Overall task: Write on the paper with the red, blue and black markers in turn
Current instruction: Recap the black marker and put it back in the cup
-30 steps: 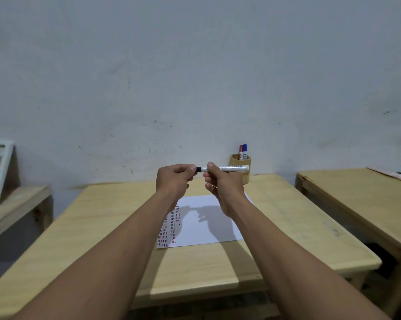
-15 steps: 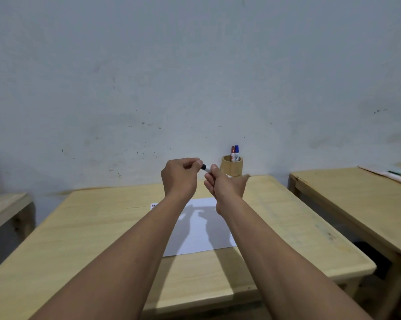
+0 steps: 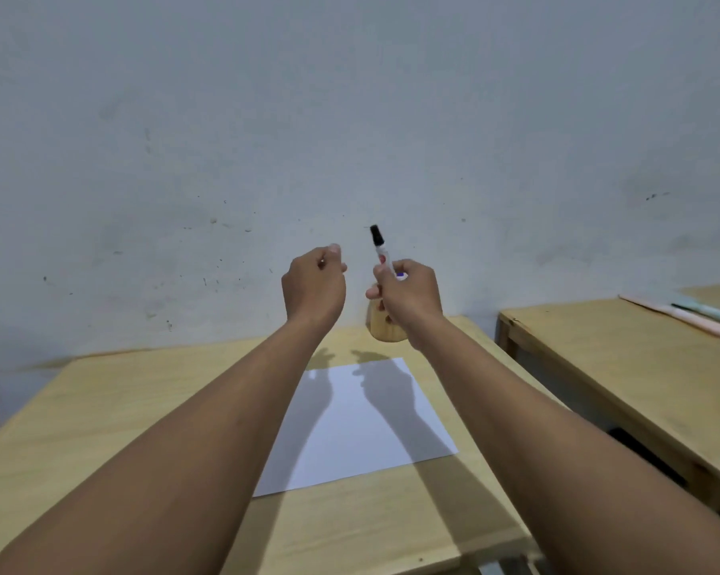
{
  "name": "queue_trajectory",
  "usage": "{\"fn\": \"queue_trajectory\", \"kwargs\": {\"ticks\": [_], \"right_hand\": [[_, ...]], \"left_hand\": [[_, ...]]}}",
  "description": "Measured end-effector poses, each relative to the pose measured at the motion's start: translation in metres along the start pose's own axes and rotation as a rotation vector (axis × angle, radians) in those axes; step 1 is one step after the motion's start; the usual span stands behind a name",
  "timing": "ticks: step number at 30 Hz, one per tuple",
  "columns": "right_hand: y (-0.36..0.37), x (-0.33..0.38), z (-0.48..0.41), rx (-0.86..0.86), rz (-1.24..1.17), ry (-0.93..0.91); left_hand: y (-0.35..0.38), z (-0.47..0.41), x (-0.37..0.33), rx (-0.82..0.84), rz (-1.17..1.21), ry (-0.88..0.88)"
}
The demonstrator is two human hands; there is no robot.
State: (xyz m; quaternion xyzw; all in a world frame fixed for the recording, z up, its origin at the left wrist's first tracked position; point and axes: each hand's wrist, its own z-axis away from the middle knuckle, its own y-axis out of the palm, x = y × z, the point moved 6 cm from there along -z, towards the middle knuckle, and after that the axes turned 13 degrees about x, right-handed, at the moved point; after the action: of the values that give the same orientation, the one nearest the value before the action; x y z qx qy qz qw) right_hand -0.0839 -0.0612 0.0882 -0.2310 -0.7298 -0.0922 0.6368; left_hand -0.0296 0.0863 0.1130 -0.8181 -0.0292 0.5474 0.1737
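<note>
Nearest, flat white sheet of paper (image 3: 370,425) on the pale wooden desk (image 3: 101,408), visible part blank. Above it, left hand (image 3: 313,289) curled shut, probably around the cap, though contents hidden. Right hand (image 3: 408,294) clasping the white-barrelled black marker (image 3: 379,246), black end up. Behind, round wooden holder (image 3: 385,325). Apparently the black turn: next, tip down onto paper.
</note>
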Motion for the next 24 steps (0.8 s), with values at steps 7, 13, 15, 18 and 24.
{"fn": "queue_trajectory", "kwargs": {"ticks": [7, 13, 15, 18, 24], "right_hand": [[-0.037, 0.005, -0.056, -0.047, 0.17, -0.072], [-0.047, 0.002, -0.097, -0.064, 0.231, -0.126], [-0.048, -0.002, -0.108, -0.062, 0.283, -0.139], [-0.049, -0.013, -0.119, -0.07, 0.331, -0.136], [-0.039, -0.048, -0.139, -0.027, 0.432, -0.041]], "left_hand": [[0.054, -0.033, 0.064, 0.263, -0.261, -0.109], [0.106, -0.059, 0.092, 0.392, -0.298, -0.15], [0.117, -0.067, 0.094, 0.384, -0.294, -0.141], [0.129, -0.077, 0.097, 0.363, -0.294, -0.146], [0.144, -0.084, 0.11, 0.325, -0.167, -0.129]]}}
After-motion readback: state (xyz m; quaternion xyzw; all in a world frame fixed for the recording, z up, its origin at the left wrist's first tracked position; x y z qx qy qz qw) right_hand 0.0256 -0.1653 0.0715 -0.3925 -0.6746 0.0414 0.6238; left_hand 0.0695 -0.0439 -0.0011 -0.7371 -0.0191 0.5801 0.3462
